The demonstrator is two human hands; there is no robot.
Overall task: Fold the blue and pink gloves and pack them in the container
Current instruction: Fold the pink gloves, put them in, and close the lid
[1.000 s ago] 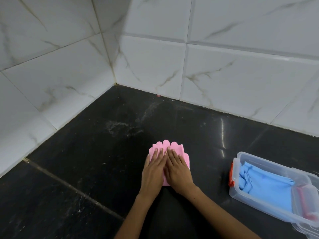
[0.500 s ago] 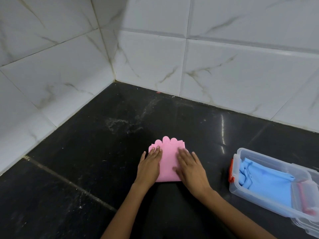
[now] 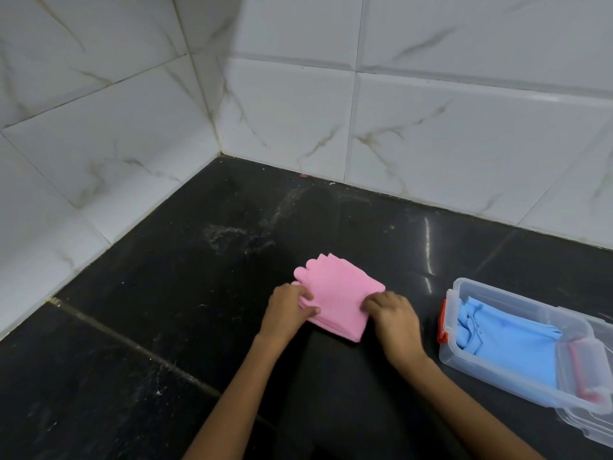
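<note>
Folded pink gloves (image 3: 338, 295) form a stacked bundle on the black floor, fingertips pointing to the far left. My left hand (image 3: 290, 310) pinches the bundle's left edge, and my right hand (image 3: 393, 315) grips its right edge. The bundle is turned at an angle and its near corner looks slightly raised. To the right stands a clear plastic container (image 3: 497, 370) with red latches. Folded blue gloves (image 3: 510, 340) lie inside it.
White marble-look wall tiles (image 3: 298, 111) meet in a corner behind the floor. The black floor (image 3: 166, 293) has dusty smears and a grout line running diagonally at the left. A clear lid (image 3: 593, 426) lies under the container's right end.
Both hands went from pressing flat on top of the pink gloves to gripping the sides. The bundle has rotated clockwise and shifted slightly right.
</note>
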